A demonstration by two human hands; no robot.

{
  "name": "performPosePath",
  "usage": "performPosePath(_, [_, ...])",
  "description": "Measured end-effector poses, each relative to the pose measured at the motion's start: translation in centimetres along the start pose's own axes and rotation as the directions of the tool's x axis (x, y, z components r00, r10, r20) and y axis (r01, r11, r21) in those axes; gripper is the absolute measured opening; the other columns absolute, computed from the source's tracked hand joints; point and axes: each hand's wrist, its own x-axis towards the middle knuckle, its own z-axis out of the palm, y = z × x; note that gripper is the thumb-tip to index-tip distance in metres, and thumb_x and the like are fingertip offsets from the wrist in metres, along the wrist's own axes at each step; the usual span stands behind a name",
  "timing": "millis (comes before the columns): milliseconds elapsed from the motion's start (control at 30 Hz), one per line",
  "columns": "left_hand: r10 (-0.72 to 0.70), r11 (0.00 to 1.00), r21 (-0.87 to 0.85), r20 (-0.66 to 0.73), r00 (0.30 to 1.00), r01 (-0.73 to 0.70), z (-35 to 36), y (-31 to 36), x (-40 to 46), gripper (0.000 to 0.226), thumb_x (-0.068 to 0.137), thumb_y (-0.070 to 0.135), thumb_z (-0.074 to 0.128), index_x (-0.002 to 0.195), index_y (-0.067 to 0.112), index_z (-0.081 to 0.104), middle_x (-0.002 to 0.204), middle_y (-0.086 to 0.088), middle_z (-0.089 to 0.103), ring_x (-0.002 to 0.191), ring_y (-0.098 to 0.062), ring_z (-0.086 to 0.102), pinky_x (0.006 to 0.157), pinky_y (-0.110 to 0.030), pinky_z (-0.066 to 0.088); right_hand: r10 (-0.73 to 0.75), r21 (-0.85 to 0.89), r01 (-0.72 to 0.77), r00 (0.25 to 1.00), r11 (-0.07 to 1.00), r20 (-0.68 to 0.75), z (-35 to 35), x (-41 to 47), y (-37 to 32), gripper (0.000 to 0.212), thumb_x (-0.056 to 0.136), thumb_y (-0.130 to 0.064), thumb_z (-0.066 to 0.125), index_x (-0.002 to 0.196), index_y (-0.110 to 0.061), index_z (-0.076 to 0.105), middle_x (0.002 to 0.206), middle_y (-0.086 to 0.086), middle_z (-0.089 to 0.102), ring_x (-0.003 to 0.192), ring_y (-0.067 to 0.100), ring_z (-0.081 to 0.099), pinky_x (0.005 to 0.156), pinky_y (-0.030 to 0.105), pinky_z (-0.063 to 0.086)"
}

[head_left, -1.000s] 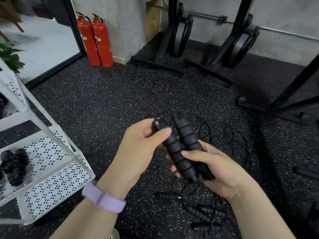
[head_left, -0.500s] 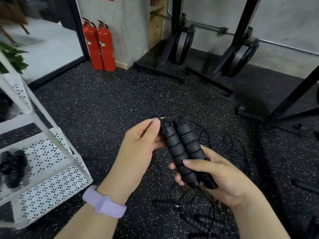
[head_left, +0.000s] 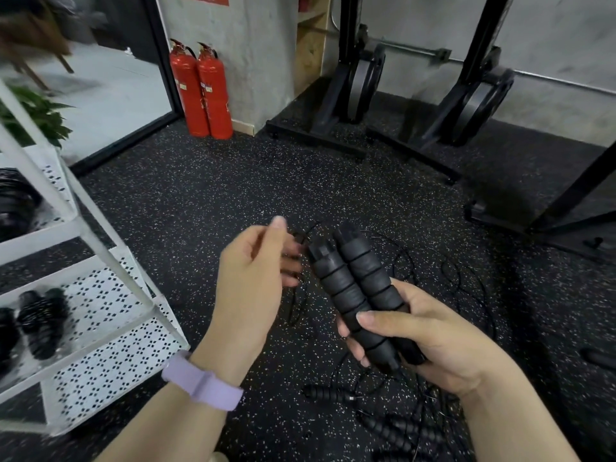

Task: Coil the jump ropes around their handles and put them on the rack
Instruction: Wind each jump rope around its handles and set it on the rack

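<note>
Two black ribbed jump-rope handles [head_left: 353, 288] are held side by side, tilted with their tops up and to the left. My right hand [head_left: 433, 341] grips their lower ends. My left hand [head_left: 253, 278], with a lilac wristband, is just left of the handle tops with its fingers curled round the thin black rope [head_left: 295, 305], which hangs below it. The white perforated rack [head_left: 100, 315] stands at the left. Coiled black ropes [head_left: 43, 321] lie on its lower shelf.
More black handles [head_left: 330, 393] and tangled cords lie on the speckled rubber floor below my hands. Two red fire extinguishers [head_left: 203, 91] stand by the back wall. Black weight stands [head_left: 350, 105] with plates fill the back right. A green plant [head_left: 36, 115] shows behind the rack.
My left hand has come off the handle tops and moved left, drawing the thin rope out. The right hand keeps its grip on the two handles.
</note>
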Motion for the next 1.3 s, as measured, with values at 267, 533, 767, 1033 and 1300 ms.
performPosePath(267, [0.151, 0.985, 0.051, 0.241, 0.959, -0.167, 0.2, 0.5, -0.6, 0.057, 0.106, 0.049, 0.021, 0.11, 0.024, 0.072, 0.106, 0.012, 0.075, 0.105, 0.0, 0.066, 0.091, -0.016, 0.047, -0.04, 0.263, -0.032, 0.964, 0.964, 0.264, 0.0, -0.3, 0.3, 0.046, 0.092, -0.013, 0.071, 0.131, 0.005, 0.054, 0.093, 0.021, 0.061, 0.064, 0.023, 0.062, 0.058, 0.032, 0.05])
performPosePath(533, [0.12, 0.979, 0.148, 0.156, 0.98, -0.143, 0.5, 0.0, -0.6, 0.036, 0.11, 0.039, 0.032, 0.089, 0.018, 0.051, 0.064, 0.009, 0.05, 0.059, -0.01, 0.047, 0.057, -0.029, 0.041, -0.105, 0.37, -0.005, 0.955, 0.929, 0.277, 0.4, 0.4, 0.6, 0.051, 0.091, -0.012, 0.071, 0.136, 0.004, 0.051, 0.093, 0.019, 0.061, 0.066, 0.023, 0.062, 0.061, 0.031, 0.052])
performPosePath(767, [-0.248, 0.929, -0.25, 0.13, 0.96, 0.274, 1.6, -0.2, -0.4, 0.035, 0.109, 0.036, 0.044, 0.08, 0.02, 0.055, 0.058, 0.003, 0.042, 0.04, -0.008, 0.03, 0.037, -0.02, 0.02, -0.073, 0.308, 0.006, 0.976, 0.951, 0.205, 0.9, 1.6, 1.2, 0.049, 0.089, -0.009, 0.07, 0.126, 0.014, 0.049, 0.093, 0.02, 0.061, 0.066, 0.025, 0.06, 0.061, 0.033, 0.052])
performPosePath(1033, [-0.268, 0.933, -0.217, 0.113, 0.957, 0.287, 2.9, -1.1, -0.8, 0.011, 0.107, 0.022, 0.046, 0.106, 0.017, 0.055, 0.07, -0.005, 0.055, 0.055, -0.02, 0.046, 0.054, -0.032, 0.041, -0.131, 0.332, 0.082, 0.983, 0.94, 0.128, 1.9, 2.7, 1.2, 0.043, 0.091, -0.006, 0.062, 0.126, 0.014, 0.05, 0.09, 0.021, 0.06, 0.063, 0.026, 0.057, 0.059, 0.034, 0.051])
performPosePath(1300, [-0.149, 0.943, 0.325, 0.216, 0.965, 0.073, 1.1, -1.9, 0.0, 0.029, 0.108, 0.016, 0.038, 0.105, 0.028, 0.065, 0.068, -0.006, 0.068, 0.049, -0.016, 0.059, 0.047, -0.034, 0.054, -0.117, -0.043, 0.113, 0.984, 0.993, -0.132, 1.9, 2.9, 2.0, 0.024, 0.092, -0.008, 0.066, 0.115, -0.001, 0.062, 0.092, 0.016, 0.067, 0.075, 0.025, 0.063, 0.066, 0.036, 0.057])
